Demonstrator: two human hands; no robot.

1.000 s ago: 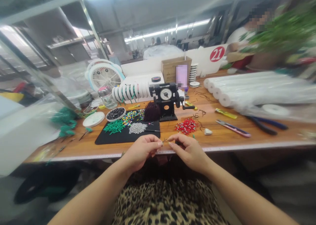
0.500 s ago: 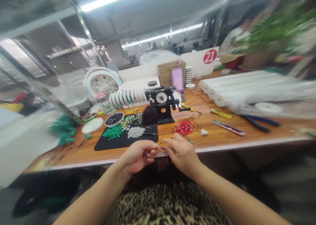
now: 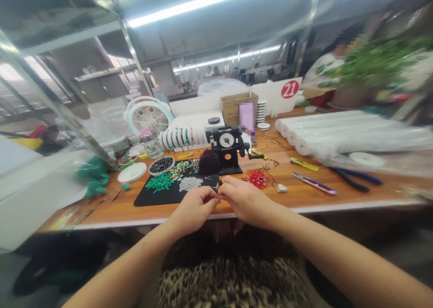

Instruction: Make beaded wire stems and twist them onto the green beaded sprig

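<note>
My left hand [image 3: 196,210] and my right hand [image 3: 245,201] meet at the front edge of the wooden table, fingertips almost touching. The left thumb and fingers are pinched together on something too small to make out. Between my right fingers is a small dark item, its shape mostly hidden. Just beyond them lies a black mat [image 3: 142,198] with green tubes [image 3: 158,182], silver beads [image 3: 190,184] and multicoloured beads [image 3: 179,170]. A pile of red beaded pieces [image 3: 256,180] is behind my right hand.
A black hand-cranked machine [image 3: 227,151] stands behind the mat, beside white spools [image 3: 184,137]. To the right are a craft knife [image 3: 314,183], pliers [image 3: 350,178], a yellow tool [image 3: 304,164] and white rolls [image 3: 324,132]. A person [image 3: 323,66] sits at the back right.
My hands have come closer together, and the left fingers have closed in. A dark item now shows at my right fingertips. The camera view has shifted slightly.
</note>
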